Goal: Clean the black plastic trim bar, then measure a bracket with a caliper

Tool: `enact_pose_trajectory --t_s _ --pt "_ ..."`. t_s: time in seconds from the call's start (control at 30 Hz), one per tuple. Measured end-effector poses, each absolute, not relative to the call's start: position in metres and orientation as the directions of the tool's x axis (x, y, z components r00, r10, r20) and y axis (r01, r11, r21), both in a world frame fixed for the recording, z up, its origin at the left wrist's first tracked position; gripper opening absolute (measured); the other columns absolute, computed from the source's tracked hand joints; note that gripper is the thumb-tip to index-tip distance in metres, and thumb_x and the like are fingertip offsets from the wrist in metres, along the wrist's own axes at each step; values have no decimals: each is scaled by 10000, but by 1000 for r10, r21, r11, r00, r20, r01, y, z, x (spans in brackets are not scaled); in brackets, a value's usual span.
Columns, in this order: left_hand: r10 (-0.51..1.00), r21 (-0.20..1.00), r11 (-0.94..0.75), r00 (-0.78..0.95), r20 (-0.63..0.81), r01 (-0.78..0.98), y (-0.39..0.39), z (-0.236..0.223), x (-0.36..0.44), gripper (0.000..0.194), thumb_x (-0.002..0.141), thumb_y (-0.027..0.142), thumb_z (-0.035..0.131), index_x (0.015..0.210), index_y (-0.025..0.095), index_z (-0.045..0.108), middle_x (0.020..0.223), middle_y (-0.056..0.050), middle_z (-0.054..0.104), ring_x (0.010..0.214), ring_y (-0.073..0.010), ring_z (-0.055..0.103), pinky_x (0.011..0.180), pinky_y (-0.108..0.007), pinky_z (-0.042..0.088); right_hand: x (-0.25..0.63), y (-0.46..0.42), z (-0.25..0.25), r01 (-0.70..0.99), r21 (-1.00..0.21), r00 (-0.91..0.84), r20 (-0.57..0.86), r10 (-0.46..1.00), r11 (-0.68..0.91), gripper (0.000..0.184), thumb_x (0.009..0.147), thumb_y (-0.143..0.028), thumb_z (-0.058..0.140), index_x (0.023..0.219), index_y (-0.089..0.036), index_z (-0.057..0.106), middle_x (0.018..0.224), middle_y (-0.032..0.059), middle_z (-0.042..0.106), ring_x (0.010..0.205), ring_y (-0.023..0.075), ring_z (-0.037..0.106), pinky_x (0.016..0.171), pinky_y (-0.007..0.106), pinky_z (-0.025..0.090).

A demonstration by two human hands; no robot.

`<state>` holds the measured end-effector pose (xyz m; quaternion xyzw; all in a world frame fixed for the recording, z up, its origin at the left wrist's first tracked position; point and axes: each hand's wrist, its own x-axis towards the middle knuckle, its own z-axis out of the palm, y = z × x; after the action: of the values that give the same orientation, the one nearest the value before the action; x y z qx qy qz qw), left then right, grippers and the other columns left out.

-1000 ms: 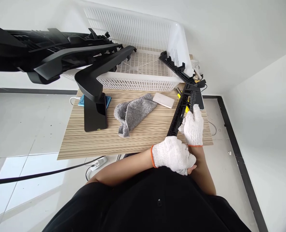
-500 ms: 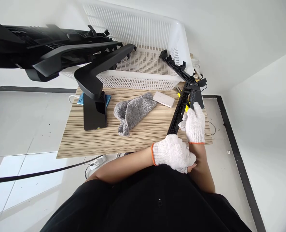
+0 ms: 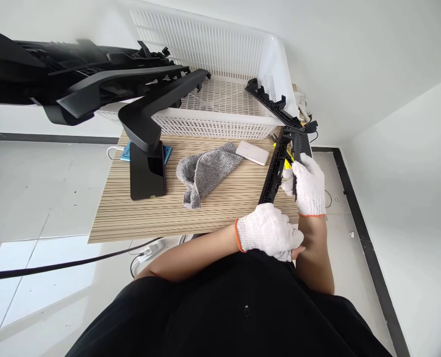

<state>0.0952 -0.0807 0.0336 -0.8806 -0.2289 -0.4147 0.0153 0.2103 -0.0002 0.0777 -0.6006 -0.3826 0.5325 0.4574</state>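
My left hand (image 3: 269,232), in a white knitted glove with an orange cuff, is closed around the lower end of a black plastic trim piece (image 3: 274,173). This long ribbed piece rises over the table's right end and bends at the top towards the white basket. In the same kind of glove, my right hand (image 3: 309,183) pinches a thin black ruler-like strip (image 3: 297,145) lying alongside the trim's right side. The strip's lower end shows below my thumb, and its exact kind is unclear. Something yellow and black (image 3: 287,161) lies partly hidden between the two.
A white slatted basket (image 3: 220,119) stands at the back of the wood-striped table (image 3: 138,225). Black plastic trims (image 3: 146,109) jut in from the left. A grey cloth (image 3: 209,171), a pale slim box (image 3: 252,152) and a black phone (image 3: 147,176) lie on the table.
My right hand has shifted slightly right, and the strip's lower end now shows below its thumb. My left hand keeps its hold on the trim, almost unmoved.
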Motion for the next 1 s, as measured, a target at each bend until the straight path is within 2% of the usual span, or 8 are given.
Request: enact_pose_trajectory --t_s 0.1,0.17,0.23,0.37,0.57,0.63,0.77,1.0 --pt "407 172 -888 556 725 426 -79 30 97 343 959 392 535 662 224 566 518 12 593 458 -183 569 455 -320 236 223 -21 87 22 -974 184 -220 958 -227 507 863 -352 664 1357 -283 577 664 -77 639 363 83 480 338 188 339" --pt "423 182 -886 583 693 427 -78 28 99 380 986 428 506 671 224 568 525 4 611 467 -188 583 460 -316 213 236 -41 97 71 -966 177 -233 956 -249 610 887 -396 674 1476 -308 540 664 -72 648 356 88 484 329 191 353" --pt "441 196 -882 607 661 428 -77 27 102 420 1005 472 476 683 221 576 530 -1 623 469 -193 594 461 -316 184 250 -63 108 143 -929 145 -321 936 -341 673 894 -422 684 1538 -326 514 634 -71 638 361 108 513 320 192 361" --pt "465 226 -878 640 611 422 -77 29 108 447 1016 507 438 708 222 591 538 -4 630 475 -206 616 461 -328 146 266 -102 123 256 -839 128 -463 877 -480 723 917 -400 635 1614 -312 462 545 -87 575 336 111 470 312 198 376" --pt "479 288 -878 736 478 384 -78 30 112 463 999 561 432 745 221 618 597 -23 669 509 -218 634 466 -318 185 268 -124 119 294 -770 172 -539 824 -566 956 894 -400 651 1727 -337 186 524 -91 594 317 161 524 292 211 386" --pt "484 298 -874 754 444 385 -78 28 113 490 1008 573 411 735 224 619 602 -37 669 508 -216 623 471 -309 212 269 -121 116 287 -778 139 -543 828 -559 947 900 -385 634 1729 -341 179 500 -92 586 305 156 506 295 210 393" --pt "486 284 -873 764 425 397 -78 25 113 502 1027 562 392 763 217 642 607 -56 666 514 -209 609 480 -298 250 272 -110 110 296 -805 84 -514 854 -514 805 913 -338 573 1681 -330 334 468 -75 589 307 149 478 302 205 394" --pt "482 262 -876 746 458 405 -79 27 110 462 1019 546 441 783 218 663 585 -25 647 508 -210 619 473 -316 211 271 -106 104 289 -810 132 -495 859 -511 745 878 -313 562 1607 -349 412 452 -99 566 304 139 439 294 190 363"
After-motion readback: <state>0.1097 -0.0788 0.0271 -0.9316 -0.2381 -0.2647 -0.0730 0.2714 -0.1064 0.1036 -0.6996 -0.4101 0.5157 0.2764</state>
